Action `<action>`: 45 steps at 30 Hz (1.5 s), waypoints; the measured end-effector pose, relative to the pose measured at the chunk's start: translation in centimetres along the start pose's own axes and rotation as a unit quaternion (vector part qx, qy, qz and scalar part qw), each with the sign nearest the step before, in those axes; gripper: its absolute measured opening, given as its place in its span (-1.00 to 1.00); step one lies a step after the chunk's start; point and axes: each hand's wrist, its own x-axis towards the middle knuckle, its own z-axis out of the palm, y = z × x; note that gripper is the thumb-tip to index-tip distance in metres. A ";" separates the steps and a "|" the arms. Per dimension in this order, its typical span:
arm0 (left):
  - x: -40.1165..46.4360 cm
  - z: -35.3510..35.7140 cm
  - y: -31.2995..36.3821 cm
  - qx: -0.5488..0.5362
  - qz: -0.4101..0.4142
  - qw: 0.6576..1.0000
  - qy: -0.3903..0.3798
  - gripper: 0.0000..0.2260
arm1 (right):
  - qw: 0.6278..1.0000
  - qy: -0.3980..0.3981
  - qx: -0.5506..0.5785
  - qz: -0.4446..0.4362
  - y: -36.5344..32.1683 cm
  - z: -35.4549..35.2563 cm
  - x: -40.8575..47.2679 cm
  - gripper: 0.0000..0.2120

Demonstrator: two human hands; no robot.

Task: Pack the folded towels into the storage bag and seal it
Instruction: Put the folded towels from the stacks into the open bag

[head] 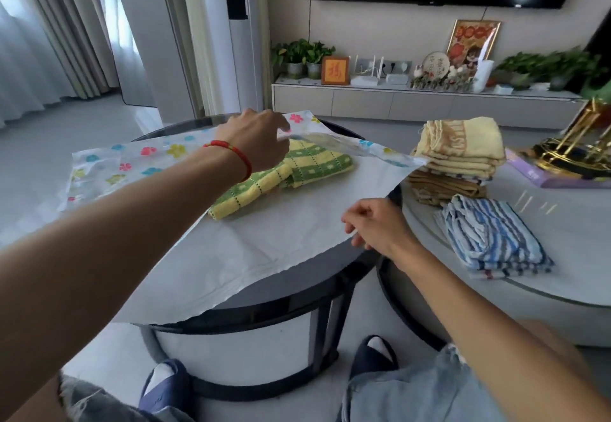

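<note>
A flat storage bag (pixel 251 243), white below and flower-printed on its upper layer, lies across the round dark table (pixel 291 309). My left hand (pixel 254 139) grips the printed upper layer at the bag's far edge and holds it lifted. A green and yellow checked towel (pixel 297 170) lies folded on the white lower layer, partly under the raised flap. My right hand (pixel 373 223) pinches the bag's near right edge. A stack of folded yellow and brown towels (pixel 459 157) and a blue striped towel (pixel 489 233) sit on the pale table (pixel 562 256) to the right.
A gold ornament (pixel 582 147) stands on a purple mat at the pale table's far right. A low TV cabinet (pixel 423 101) with plants and frames runs along the back wall. My slippered feet (pixel 165 385) are under the dark table's near edge.
</note>
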 end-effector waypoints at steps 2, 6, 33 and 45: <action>0.1 0.6 0.9 -0.002 0.014 1.000 0.014 -0.66 | 0.996 0.076 -0.048 0.022 2.9 -4.2 -0.4 -0.74; 0.8 2.2 3.4 0.011 0.030 0.999 0.018 -0.67 | 0.953 0.232 -0.176 0.085 8.7 -11.4 -0.3 -0.77; 0.7 5.2 4.7 0.044 0.056 0.997 0.018 -0.51 | 0.903 0.049 0.324 0.279 11.8 -21.2 -0.7 -0.63; -1.9 -3.0 -3.7 0.095 -0.004 0.995 0.028 -0.61 | 0.829 -0.240 0.473 0.180 -1.5 -4.9 -3.8 -0.51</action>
